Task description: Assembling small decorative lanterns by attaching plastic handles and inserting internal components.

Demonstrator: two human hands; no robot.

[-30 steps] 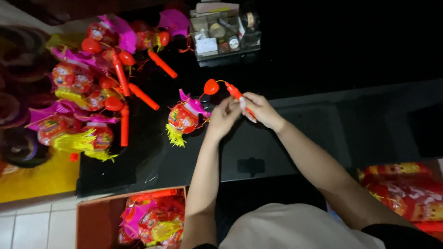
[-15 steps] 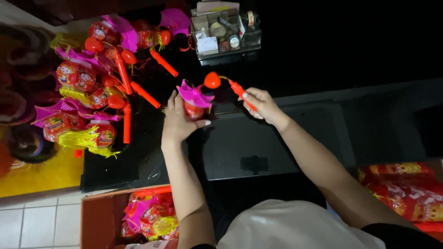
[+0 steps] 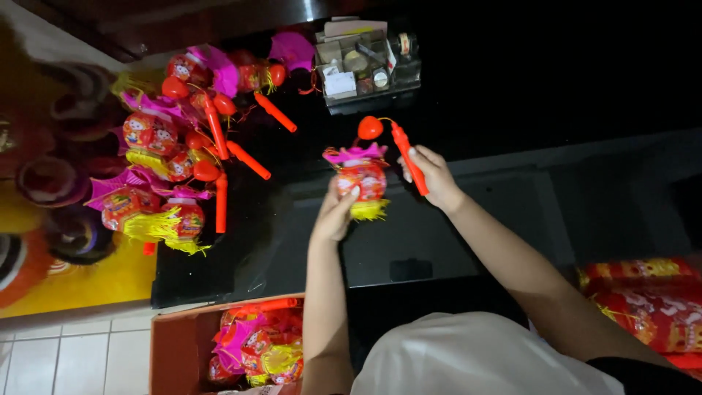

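**One lantern in hand, a pile done, a box still full**

I see the small red lantern [image 3: 362, 179] just above the middle of the frame, lifted off the dark tabletop [image 3: 453, 241]. It has a pink frill on top and a yellow fringe below. My left hand [image 3: 336, 213] cups it from beneath, fingers closed on its lower side. My right hand [image 3: 433, 177] is wrapped round the orange handle stick [image 3: 408, 157], which slants up to a small red bulb [image 3: 370, 128] above the lantern; a thin wire seems to join the two, though I cannot make out the link clearly.

Moving outward, a clear organiser tray [image 3: 365, 66] of small parts sits at the top centre, well apart from my hands. At the upper left lies a heap of like lanterns [image 3: 164, 175] with their orange sticks, spread over the tabletop. At the bottom, left of centre, an open cardboard box [image 3: 175, 344] holds more lanterns, packed close. Red and gold packets [image 3: 651, 300] show at the lower right.

As I judge it, the heap at the left is the handled lot and the box is the stock still to go, so the work looks somewhere midway; this lantern is not yet set down with the others.
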